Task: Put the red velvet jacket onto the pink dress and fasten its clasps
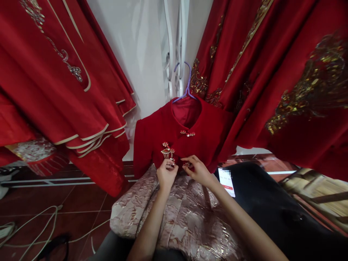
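Note:
A red jacket (152, 130) with a stand-up collar hangs on a purple hanger (188, 85) in front of me. A jewelled frog button (187, 133) joins its front at the neck. On its left side sits a gold brooch-like ornament (168, 150) with dangling strands. Just below that, my left hand (166, 174) pinches a small jewelled frog fastener at the jacket's front edge. Across from it, my right hand (199, 170) has thumb and fingers closed round another jewelled piece (187, 165) on the opposite edge. A gap separates the two hands. My fingers partly cover both pieces.
Pinkish brocade fabric (179, 217) lies across my lap under the jacket. A lit phone (227, 183) rests on a black seat (258, 203) at right. Red embroidered garments (89, 108) hang on both sides of white cabinet doors (136, 47). Cables (51, 217) trail over the tiled floor.

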Tool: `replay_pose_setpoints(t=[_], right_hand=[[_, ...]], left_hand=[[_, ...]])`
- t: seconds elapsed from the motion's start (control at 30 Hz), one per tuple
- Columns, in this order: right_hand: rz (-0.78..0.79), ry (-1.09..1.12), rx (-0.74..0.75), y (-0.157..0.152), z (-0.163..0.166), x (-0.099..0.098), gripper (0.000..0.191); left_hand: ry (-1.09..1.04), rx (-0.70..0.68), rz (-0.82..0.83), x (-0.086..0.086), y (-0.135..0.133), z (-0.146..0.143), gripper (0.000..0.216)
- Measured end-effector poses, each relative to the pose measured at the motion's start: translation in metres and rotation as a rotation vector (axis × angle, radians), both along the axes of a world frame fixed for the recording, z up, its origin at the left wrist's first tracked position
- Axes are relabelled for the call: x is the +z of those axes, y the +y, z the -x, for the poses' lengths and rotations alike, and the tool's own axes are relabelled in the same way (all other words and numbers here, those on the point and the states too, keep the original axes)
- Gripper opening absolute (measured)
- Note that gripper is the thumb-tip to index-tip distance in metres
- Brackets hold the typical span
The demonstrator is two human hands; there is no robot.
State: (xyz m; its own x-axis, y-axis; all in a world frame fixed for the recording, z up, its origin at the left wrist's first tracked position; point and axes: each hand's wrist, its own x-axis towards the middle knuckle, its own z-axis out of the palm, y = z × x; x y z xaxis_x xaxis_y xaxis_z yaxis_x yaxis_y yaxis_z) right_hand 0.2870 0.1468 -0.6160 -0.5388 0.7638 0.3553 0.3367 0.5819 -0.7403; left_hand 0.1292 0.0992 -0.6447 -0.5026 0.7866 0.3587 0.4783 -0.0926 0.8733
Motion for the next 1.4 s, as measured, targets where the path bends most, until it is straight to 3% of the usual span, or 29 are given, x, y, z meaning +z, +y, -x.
replay_pose_setpoints(t=[0.13, 0.37, 0.77, 1.03, 1.2, 1.4], right_hand=[[-0.009, 0.071, -0.018, -0.001, 0.009, -0.011, 0.030], [0.011, 0.170, -0.031, -0.005, 0.014, -0.014, 0.028], [-0.064, 0.194, -0.113, -0.011, 0.020, -0.023, 0.020], [-0.149, 0.142, -0.126, -0.016, 0.026, -0.028, 0.028], [-0.188, 0.102, -0.141, -0.017, 0.027, -0.033, 0.030], [-0.141, 0.165, -0.131, -0.012, 0.022, -0.016, 0.025]], left_hand=[[-0.068, -0.105, -0.036, -0.002, 0.001, 0.002, 0.011], [-0.248, -0.280, -0.024, -0.008, 0.003, 0.003, 0.021], [-0.232, -0.299, -0.005, -0.010, 0.002, 0.005, 0.019], [-0.147, -0.238, 0.048, -0.005, 0.001, 0.006, 0.018], [-0.092, -0.272, 0.035, -0.004, 0.002, 0.007, 0.017], [0.017, -0.200, -0.047, -0.002, 0.000, 0.007, 0.020]])
